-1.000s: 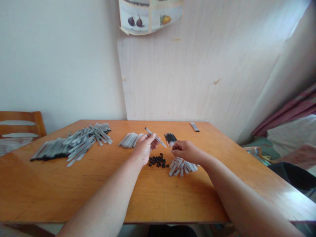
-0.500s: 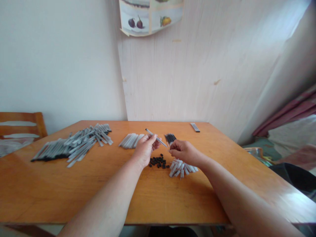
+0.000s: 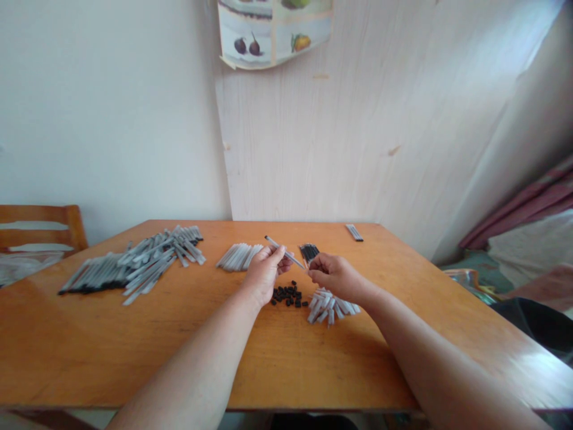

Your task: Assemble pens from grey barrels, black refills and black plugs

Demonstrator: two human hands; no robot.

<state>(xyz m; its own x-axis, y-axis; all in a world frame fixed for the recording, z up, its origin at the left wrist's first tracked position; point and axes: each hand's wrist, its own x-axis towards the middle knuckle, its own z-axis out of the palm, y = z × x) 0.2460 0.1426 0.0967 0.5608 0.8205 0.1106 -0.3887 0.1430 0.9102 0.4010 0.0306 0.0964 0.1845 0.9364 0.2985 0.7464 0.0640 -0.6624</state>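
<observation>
Between thumb and fingers, my left hand (image 3: pixel 266 269) grips a slim whitish pen barrel (image 3: pixel 293 258) with a dark upper end, slanting down to the right. At its lower end, my right hand (image 3: pixel 333 275) is closed in a pinch; whatever small part the fingertips hold is hidden. Below the hands lies a scatter of small black plugs (image 3: pixel 287 294). A pile of short translucent pen caps (image 3: pixel 330 306) sits under my right wrist. Behind my hands are thin black-tipped refills (image 3: pixel 308 251) and a row of whitish barrels (image 3: pixel 237 257).
A large heap of pens (image 3: pixel 152 257) with black ends spreads over the left of the wooden table (image 3: pixel 188 358). A few more pens (image 3: pixel 354 233) lie near the back right edge. A wooden chair (image 3: pixel 40 227) stands at the left, and a wall rises behind.
Both hands keep nearly the same pose, with the pen barrel still between them. The whole view has shifted slightly downward in the picture.
</observation>
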